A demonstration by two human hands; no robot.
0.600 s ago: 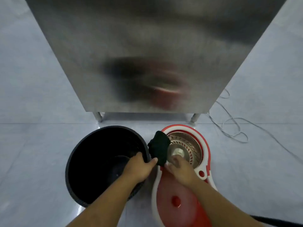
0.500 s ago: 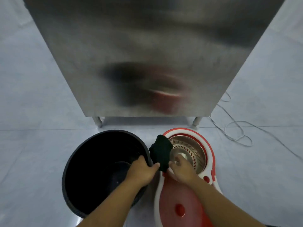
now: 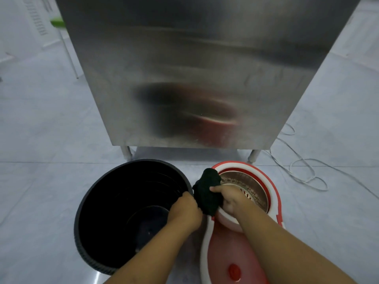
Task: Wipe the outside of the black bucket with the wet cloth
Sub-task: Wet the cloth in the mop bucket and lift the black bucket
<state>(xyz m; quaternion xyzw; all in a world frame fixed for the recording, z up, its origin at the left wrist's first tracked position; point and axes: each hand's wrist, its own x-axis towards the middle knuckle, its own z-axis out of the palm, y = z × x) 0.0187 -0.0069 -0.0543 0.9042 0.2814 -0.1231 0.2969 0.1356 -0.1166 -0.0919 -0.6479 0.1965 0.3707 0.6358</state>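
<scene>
Black bucket (image 3: 106, 218) is stood upright on the floor (image 3: 41, 191), mouth facing up, just left of the left hand (image 3: 184, 212); ribbed dark wall, empty dark interior. Wet cloth (image 3: 208, 191), bunched and dark green-black, is gripped between both hands, long axis running away from them. Right hand (image 3: 229, 198) is closed on it over the red-white mop bucket (image 3: 274, 199).
</scene>
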